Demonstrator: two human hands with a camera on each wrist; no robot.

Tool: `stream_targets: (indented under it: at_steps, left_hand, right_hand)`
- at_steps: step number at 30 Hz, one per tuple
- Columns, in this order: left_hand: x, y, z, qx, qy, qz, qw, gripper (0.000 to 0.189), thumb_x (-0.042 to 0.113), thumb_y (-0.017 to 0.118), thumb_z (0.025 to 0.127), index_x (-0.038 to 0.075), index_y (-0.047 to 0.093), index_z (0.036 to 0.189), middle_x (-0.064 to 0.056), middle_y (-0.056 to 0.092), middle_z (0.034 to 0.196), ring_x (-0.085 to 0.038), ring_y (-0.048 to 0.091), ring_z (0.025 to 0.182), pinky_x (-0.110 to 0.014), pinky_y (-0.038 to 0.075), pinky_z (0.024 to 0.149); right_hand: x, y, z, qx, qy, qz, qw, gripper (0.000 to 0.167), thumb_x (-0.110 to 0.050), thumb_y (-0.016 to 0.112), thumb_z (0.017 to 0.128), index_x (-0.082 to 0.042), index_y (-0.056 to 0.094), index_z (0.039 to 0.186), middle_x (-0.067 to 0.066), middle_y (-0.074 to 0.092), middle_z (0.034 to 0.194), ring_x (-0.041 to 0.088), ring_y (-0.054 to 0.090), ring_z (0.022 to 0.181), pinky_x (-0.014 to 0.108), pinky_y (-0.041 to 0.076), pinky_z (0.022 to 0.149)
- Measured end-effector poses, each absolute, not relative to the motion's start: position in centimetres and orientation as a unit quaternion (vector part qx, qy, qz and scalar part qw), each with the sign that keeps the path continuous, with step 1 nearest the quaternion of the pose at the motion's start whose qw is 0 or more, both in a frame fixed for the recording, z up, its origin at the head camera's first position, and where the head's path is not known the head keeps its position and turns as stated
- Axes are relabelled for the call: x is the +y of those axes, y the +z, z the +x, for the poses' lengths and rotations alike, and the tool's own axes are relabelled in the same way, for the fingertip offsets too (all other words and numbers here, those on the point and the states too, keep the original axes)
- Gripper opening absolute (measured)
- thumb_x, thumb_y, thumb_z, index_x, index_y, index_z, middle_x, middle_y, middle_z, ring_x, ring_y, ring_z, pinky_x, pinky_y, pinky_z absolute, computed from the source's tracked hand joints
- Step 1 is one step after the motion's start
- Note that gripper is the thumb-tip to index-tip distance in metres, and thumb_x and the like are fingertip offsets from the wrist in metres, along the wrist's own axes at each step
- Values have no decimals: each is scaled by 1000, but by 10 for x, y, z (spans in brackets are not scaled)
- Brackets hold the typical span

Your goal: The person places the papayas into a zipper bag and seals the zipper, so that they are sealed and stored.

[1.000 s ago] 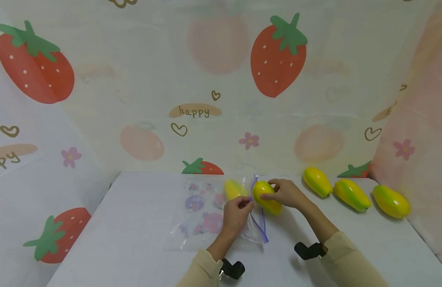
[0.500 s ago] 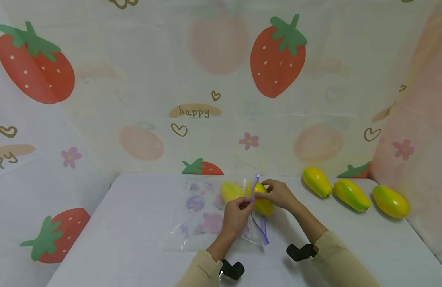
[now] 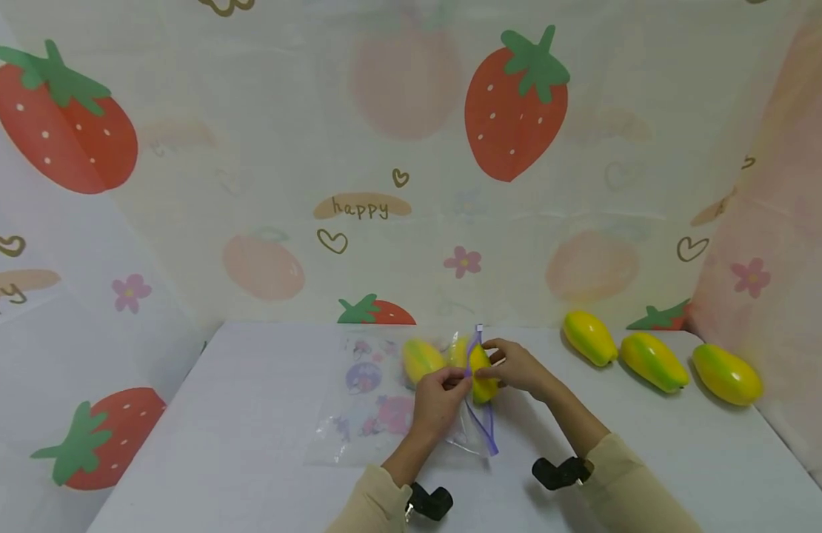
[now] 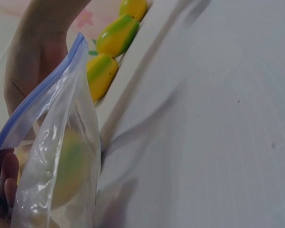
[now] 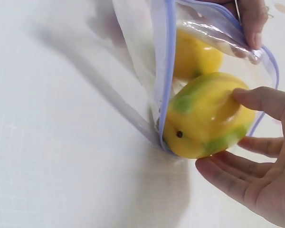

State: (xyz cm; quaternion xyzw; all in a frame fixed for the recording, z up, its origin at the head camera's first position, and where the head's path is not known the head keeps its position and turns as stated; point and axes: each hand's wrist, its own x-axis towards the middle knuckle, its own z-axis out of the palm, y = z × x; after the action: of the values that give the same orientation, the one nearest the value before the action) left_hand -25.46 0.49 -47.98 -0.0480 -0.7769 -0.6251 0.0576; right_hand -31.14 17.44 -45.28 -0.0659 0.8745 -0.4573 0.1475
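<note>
A clear zip bag point(image 3: 331, 437) with a purple zip edge and printed pictures lies on the table, its mouth facing right. My left hand point(image 3: 438, 403) pinches the upper lip of that mouth between thumb and fingers. In my right hand point(image 3: 520, 368) is a yellow-green papaya point(image 5: 204, 118), gripped with the thumb on top and the fingers below. It sits in the bag's opening, its dark-dotted end towards the lower zip edge in the right wrist view. Another papaya point(image 3: 420, 358) lies deeper inside the bag, seen through the plastic.
On the right of the white table point(image 3: 251, 414) lie three more papayas, the left one point(image 3: 589, 338), the middle one point(image 3: 654, 361) and the right one point(image 3: 727, 374). A strawberry-printed cloth point(image 3: 271, 163) stands behind and along both sides.
My right hand has moved left, carrying its papaya from beside the purple zip edge into the bag's mouth. The papaya inside has shifted slightly left. My left hand stays at the lip.
</note>
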Motion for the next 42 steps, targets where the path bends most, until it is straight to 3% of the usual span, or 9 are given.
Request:
stream_targets:
  at_steps: [8,17,24,29,42]
  left_hand:
    - [5,-481,-255,-776,-626,-56,60,19,14,69,87,-2,74,95,-13,73,87,-6,59,73,-16,50,68]
    - [6,-479,-252,-774,-628,-55,64,18,11,69,86,-3,73,95,-15,73,87,-7,59,72,-16,49,67]
    - [5,-479,-252,-776,-626,-53,65,18,10,69,86,-4,73,95,-16,73,86,-7,60,72,-17,50,66]
    - [4,-479,-254,-777,-624,-52,63,19,12,70,86,-4,73,95,-15,73,85,-7,59,71,-18,50,66]
    - [3,-477,-253,-774,-628,-48,64,19,13,70,86,-4,73,94,-15,73,86,-7,58,71,-17,49,66]
  right_hand:
    - [170,-462,-311,867,-483,-43,115,60,-20,73,85,2,49,135,27,59,120,24,64,86,34,58,73]
    - [163,-469,-314,818,-570,-30,79,46,-13,67,88,9,53,126,27,60,111,18,64,79,29,58,71]
    - [162,-470,-315,799,-592,-61,86,41,-7,64,89,12,54,124,26,62,110,16,66,82,33,59,76]
    - [166,-468,-316,804,-576,-93,112,42,-9,62,92,13,54,127,29,62,118,24,68,91,36,58,80]
    - [181,-458,-318,844,-515,-105,111,38,-15,61,94,7,59,124,25,65,111,27,67,90,33,58,76]
